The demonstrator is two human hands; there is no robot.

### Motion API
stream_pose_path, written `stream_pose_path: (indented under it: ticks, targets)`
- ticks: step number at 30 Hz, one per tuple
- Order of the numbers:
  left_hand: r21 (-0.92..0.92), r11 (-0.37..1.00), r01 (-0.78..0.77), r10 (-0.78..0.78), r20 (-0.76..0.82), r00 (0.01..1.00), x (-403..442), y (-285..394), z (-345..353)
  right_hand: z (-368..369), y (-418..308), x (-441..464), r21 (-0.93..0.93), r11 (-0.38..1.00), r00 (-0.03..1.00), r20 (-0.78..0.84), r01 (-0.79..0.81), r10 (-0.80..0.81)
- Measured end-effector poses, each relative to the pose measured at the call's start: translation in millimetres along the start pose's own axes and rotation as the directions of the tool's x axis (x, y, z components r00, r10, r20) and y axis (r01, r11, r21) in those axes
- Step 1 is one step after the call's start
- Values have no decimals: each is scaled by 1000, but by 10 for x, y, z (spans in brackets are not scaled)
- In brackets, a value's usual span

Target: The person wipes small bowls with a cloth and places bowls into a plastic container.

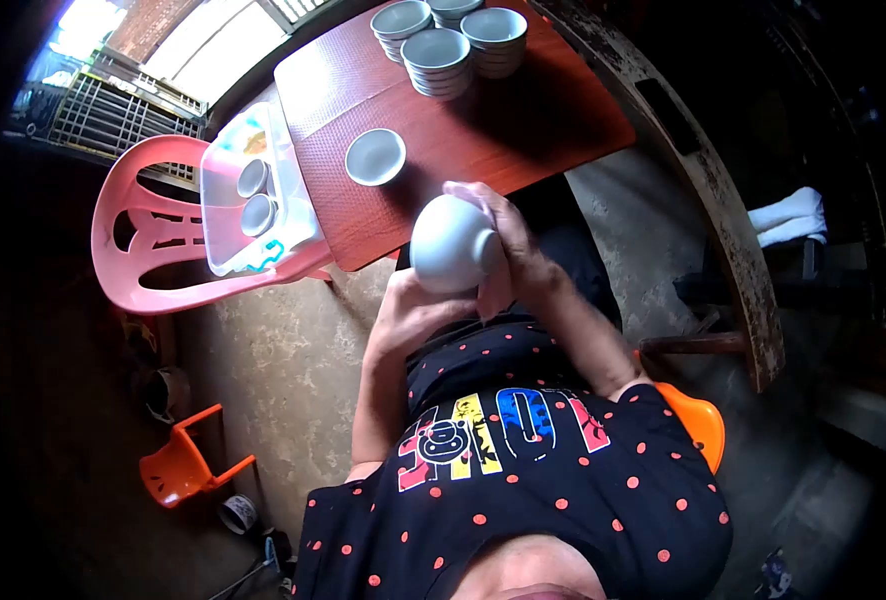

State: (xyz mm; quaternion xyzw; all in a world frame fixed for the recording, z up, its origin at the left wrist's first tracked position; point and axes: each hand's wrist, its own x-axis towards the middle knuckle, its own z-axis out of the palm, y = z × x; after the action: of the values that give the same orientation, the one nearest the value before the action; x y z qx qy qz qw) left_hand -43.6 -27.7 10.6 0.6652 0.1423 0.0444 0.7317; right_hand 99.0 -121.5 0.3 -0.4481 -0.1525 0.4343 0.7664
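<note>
A white bowl [446,245] is held in front of my body, tilted on its side with its foot ring facing right. My left hand [410,312] grips the bowl from its lower left side. My right hand [520,245] presses a pink cloth [496,287] against the bowl's right side, the fingers closed over the cloth. On the red-brown table [333,110] beyond my hands, a single bowl [375,157] stands upright. Several stacks of similar bowls [437,62] stand together at the table's far side.
A clear plastic bin [221,225] holding bowls sits on a pink chair [123,270] left of the table. An orange small chair [178,465] stands lower left. A worn wooden bench [728,215] runs along the right, with a white cloth [791,215] beyond it.
</note>
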Motion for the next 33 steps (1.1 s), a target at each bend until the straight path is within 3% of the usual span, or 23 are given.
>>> stream_pose_path:
  ticks: [1,3,4,6,7,8,9,12,14,17,18,19,21,22,23,24,25,26,27,29,31,32,33]
  targets:
    - [-142,988,-66,66,-7,998,12,-55,20,-53,-75,87,-139,990,998,60,6,2]
    - [-609,790,70,-56,41,998,12,-70,-13,20,-194,184,-469,878,964,263,93,38]
    - [-677,734,54,-30,47,998,12,-136,-40,107,-302,130,-504,855,947,316,121,52]
    - [-818,575,1,35,25,999,4,-237,-97,96,-238,137,-372,922,900,431,107,70]
    - [-887,461,-23,56,3,998,4,-231,-107,19,-63,188,-228,901,846,484,370,-225]
    - [-935,354,21,79,52,995,3,-272,-171,34,75,174,-292,609,665,469,738,-582]
    - [-963,269,35,91,62,994,-12,-314,-187,73,211,115,-349,176,336,478,920,-812]
    - [-999,21,-42,101,-40,994,9,-316,-145,43,436,-182,-610,46,431,502,791,-750]
    - [-986,151,-71,133,-51,990,24,-330,-161,143,280,-190,-627,-7,386,488,779,-783]
    - [-910,403,-97,74,-73,995,-8,-394,-207,213,-148,-2,-541,57,486,698,839,-526]
    - [-890,444,-101,138,-44,990,-26,-360,-165,215,-232,86,-438,-72,366,820,896,-440]
    - [-868,485,-105,199,-7,980,-27,-341,-128,245,-353,106,-573,317,649,720,756,-244]
    - [-740,643,-198,191,-96,977,-29,-323,-60,190,-409,187,-552,612,689,724,566,16]
    - [-761,627,-167,145,-97,985,-23,-168,17,117,-254,264,-407,515,567,800,754,-198]
    - [-783,606,-141,102,-99,990,-13,-66,67,103,-302,221,-552,689,779,627,471,-30]
    - [-717,672,-185,104,-156,982,22,-85,63,61,-97,194,-512,554,750,524,656,-403]
    - [-643,733,-221,106,-213,971,49,-128,49,47,147,104,-509,365,583,377,780,-720]
    - [-562,789,-248,109,-269,957,56,-158,55,276,131,-69,-128,944,938,-132,305,-321]
    - [-429,871,-240,128,-272,954,60,-164,87,271,213,-16,271,961,978,-209,55,3]
    - [-167,965,-202,157,-249,956,72,-120,129,193,-55,-44,88,995,996,-85,46,-38]
    - [-371,923,-101,65,-108,992,2,-153,-42,14,-126,136,-182,978,953,300,98,-40]
    - [-603,795,-65,47,-47,998,11,-120,-45,8,-247,199,-276,942,879,476,190,-38]
    - [-789,614,-15,47,17,999,28,-85,-46,60,-353,159,-397,918,906,397,21,151]
